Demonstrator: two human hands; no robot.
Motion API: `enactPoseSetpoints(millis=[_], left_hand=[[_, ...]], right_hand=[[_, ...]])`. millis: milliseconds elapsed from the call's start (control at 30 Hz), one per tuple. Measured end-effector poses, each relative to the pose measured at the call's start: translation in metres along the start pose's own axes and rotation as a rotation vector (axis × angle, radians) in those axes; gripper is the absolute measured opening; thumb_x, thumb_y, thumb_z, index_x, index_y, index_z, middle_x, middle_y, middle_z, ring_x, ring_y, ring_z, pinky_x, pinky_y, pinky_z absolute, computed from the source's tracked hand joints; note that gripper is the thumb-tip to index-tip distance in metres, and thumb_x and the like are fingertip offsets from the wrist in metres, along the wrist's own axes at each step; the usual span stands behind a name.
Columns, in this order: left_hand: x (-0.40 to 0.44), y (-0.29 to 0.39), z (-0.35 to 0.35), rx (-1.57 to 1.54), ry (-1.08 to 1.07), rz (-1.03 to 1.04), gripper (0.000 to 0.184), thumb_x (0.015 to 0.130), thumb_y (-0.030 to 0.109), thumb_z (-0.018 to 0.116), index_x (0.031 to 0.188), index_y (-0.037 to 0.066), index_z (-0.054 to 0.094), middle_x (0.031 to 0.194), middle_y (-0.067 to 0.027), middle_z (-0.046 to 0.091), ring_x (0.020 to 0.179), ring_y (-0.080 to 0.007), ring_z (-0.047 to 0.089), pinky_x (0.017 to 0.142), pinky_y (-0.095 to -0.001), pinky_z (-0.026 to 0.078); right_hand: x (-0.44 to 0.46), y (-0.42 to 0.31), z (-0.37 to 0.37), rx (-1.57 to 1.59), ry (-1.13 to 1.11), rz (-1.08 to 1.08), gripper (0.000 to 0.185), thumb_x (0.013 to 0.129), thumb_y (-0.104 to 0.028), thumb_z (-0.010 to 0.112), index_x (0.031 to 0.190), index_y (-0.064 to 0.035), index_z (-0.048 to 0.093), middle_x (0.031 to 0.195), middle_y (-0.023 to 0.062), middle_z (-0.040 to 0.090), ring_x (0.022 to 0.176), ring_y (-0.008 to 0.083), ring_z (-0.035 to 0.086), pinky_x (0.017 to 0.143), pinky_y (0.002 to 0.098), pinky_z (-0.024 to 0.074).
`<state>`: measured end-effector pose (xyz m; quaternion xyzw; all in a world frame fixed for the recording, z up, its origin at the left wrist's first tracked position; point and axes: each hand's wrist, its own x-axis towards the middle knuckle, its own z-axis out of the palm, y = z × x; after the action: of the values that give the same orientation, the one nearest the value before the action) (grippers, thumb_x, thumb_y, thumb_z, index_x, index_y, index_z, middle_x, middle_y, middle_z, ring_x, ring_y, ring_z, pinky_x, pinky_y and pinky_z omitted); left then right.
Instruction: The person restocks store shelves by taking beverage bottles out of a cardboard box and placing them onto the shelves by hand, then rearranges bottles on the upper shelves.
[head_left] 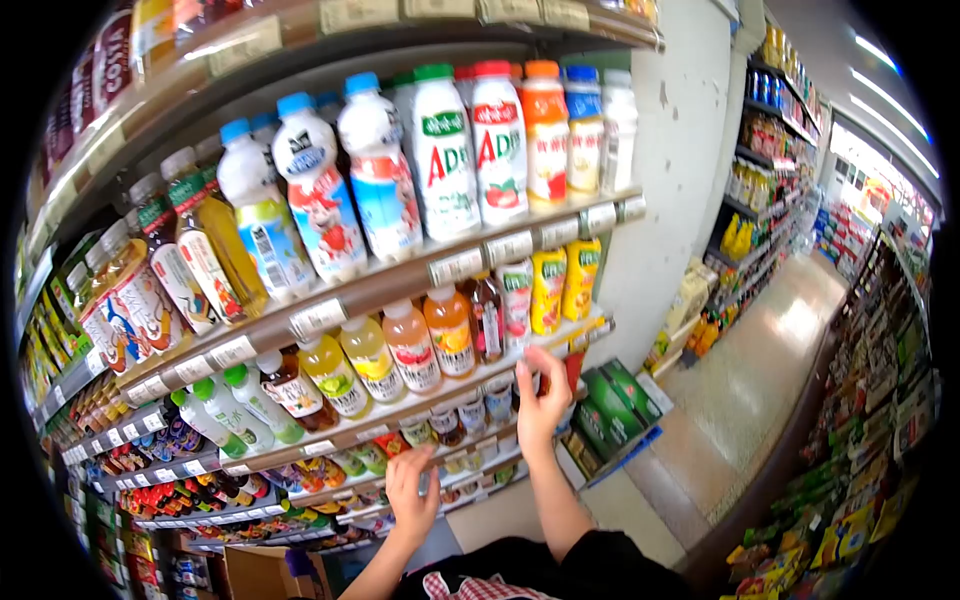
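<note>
My left hand [412,490] is raised in front of the lower shelves, fingers apart and curved, holding nothing. Farther right and a little higher, my right hand [543,400] is near the right end of a shelf edge, its fingers bent and apart with nothing visible between them. Above my hands stand an orange drink bottle [450,335], a pink drink bottle [410,350] and yellow bottles [548,290]. On the shelf above are white bottles with a green cap [445,160] and a red cap [500,145]. Both hands appear apart from the bottles.
Green cartons [615,405] sit on the floor right of the shelves, beside a white pillar [685,130]. A tiled aisle [770,350] runs back between stocked shelves. An open cardboard box [262,572] is at the lower left. Packaged snacks [845,535] line the right side.
</note>
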<state>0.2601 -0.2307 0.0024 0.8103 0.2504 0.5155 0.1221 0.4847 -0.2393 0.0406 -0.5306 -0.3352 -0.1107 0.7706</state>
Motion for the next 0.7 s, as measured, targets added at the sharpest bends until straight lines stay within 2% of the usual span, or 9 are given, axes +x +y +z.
enactPoseSetpoints(millis=[100, 233, 300, 433, 467, 500, 567, 633, 700], left_hand=[[-0.002, 0.005, -0.004, -0.013, -0.034, -0.054, 0.039, 0.074, -0.007, 0.076, 0.111, 0.004, 0.069, 0.107, -0.0131, 0.070, 0.096, -0.0331, 0.064, 0.085, -0.0405, 0.050], [-0.004, 0.006, -0.012, -0.029, 0.013, -0.044, 0.037, 0.075, -0.006, 0.077, 0.110, 0.004, 0.071, 0.097, -0.0112, 0.072, 0.083, -0.0295, 0.067, 0.075, -0.0371, 0.053], [-0.010, 0.002, -0.015, -0.073, 0.007, -0.101, 0.036, 0.076, -0.006, 0.077, 0.111, 0.004, 0.072, 0.090, -0.0107, 0.073, 0.077, -0.0283, 0.068, 0.070, -0.0357, 0.054], [-0.021, 0.001, -0.024, -0.068, -0.095, -0.270, 0.025, 0.086, 0.008, 0.074, 0.111, 0.005, 0.072, 0.074, -0.0108, 0.070, 0.059, -0.0258, 0.066, 0.054, -0.0308, 0.051], [-0.022, -0.001, -0.019, -0.041, 0.042, -0.193, 0.014, 0.086, 0.008, 0.076, 0.100, 0.007, 0.077, 0.055, -0.0104, 0.059, 0.042, -0.0190, 0.057, 0.046, -0.0309, 0.045], [-0.034, -0.004, -0.021, -0.012, -0.064, -0.306, 0.022, 0.085, 0.007, 0.076, 0.107, 0.007, 0.075, 0.071, -0.0122, 0.068, 0.059, -0.0224, 0.065, 0.056, -0.0321, 0.050], [-0.046, -0.012, -0.010, 0.028, 0.084, -0.183, 0.022, 0.094, 0.015, 0.065, 0.115, 0.015, 0.073, 0.075, -0.0116, 0.065, 0.059, -0.0249, 0.061, 0.050, -0.0352, 0.045], [-0.026, 0.018, -0.029, -0.039, 0.161, -0.248, 0.022, 0.093, 0.009, 0.064, 0.114, 0.011, 0.070, 0.078, -0.0155, 0.068, 0.067, -0.0323, 0.068, 0.059, -0.0396, 0.053], [-0.023, 0.024, -0.036, -0.044, 0.181, -0.284, 0.026, 0.092, 0.006, 0.063, 0.117, 0.010, 0.069, 0.086, -0.0167, 0.070, 0.075, -0.0340, 0.069, 0.066, -0.0396, 0.055]], right_hand=[[-0.019, -0.016, 0.007, 0.164, -0.011, 0.067, 0.020, 0.089, 0.003, 0.069, 0.109, 0.0021, 0.066, 0.106, 0.0115, 0.070, 0.087, 0.0163, 0.065, 0.079, 0.0293, 0.0526], [-0.049, -0.036, 0.012, 0.363, -0.098, 0.260, 0.011, 0.094, 0.002, 0.064, 0.105, 0.0040, 0.062, 0.086, 0.0118, 0.071, 0.065, 0.0123, 0.066, 0.055, 0.0242, 0.0538], [-0.056, -0.053, 0.009, 0.285, -0.177, 0.290, 0.011, 0.098, -0.004, 0.059, 0.094, 0.0024, 0.067, 0.063, 0.0043, 0.065, 0.049, 0.0052, 0.053, 0.042, 0.0195, 0.0346], [-0.061, -0.061, 0.014, 0.252, -0.390, 0.158, 0.049, 0.101, -0.022, 0.055, 0.059, 0.0025, 0.060, 0.051, 0.0017, 0.052, 0.047, 0.0074, 0.044, 0.046, 0.0272, 0.0307], [-0.065, -0.053, 0.014, 0.196, -0.467, 0.173, 0.054, 0.102, -0.025, 0.054, 0.056, 0.0031, 0.056, 0.050, 0.0030, 0.051, 0.047, 0.0088, 0.042, 0.048, 0.0286, 0.0307], [-0.069, -0.046, 0.014, 0.137, -0.538, 0.227, 0.054, 0.101, -0.024, 0.054, 0.055, 0.0031, 0.056, 0.049, 0.0038, 0.051, 0.047, 0.0090, 0.043, 0.048, 0.0288, 0.0313], [-0.077, -0.039, 0.015, 0.135, -0.653, 0.261, 0.038, 0.098, -0.018, 0.061, 0.067, 0.0042, 0.064, 0.058, 0.0052, 0.060, 0.053, 0.0090, 0.051, 0.052, 0.0270, 0.0390], [-0.089, -0.040, 0.019, 0.164, -0.707, 0.306, 0.032, 0.100, -0.020, 0.062, 0.074, -0.0021, 0.069, 0.065, 0.0044, 0.064, 0.063, 0.0124, 0.055, 0.063, 0.0313, 0.0443], [-0.097, -0.039, 0.028, 0.181, -0.698, 0.238, 0.032, 0.099, -0.019, 0.064, 0.074, 0.0004, 0.067, 0.066, 0.0044, 0.063, 0.064, 0.0108, 0.055, 0.063, 0.0294, 0.0439]])
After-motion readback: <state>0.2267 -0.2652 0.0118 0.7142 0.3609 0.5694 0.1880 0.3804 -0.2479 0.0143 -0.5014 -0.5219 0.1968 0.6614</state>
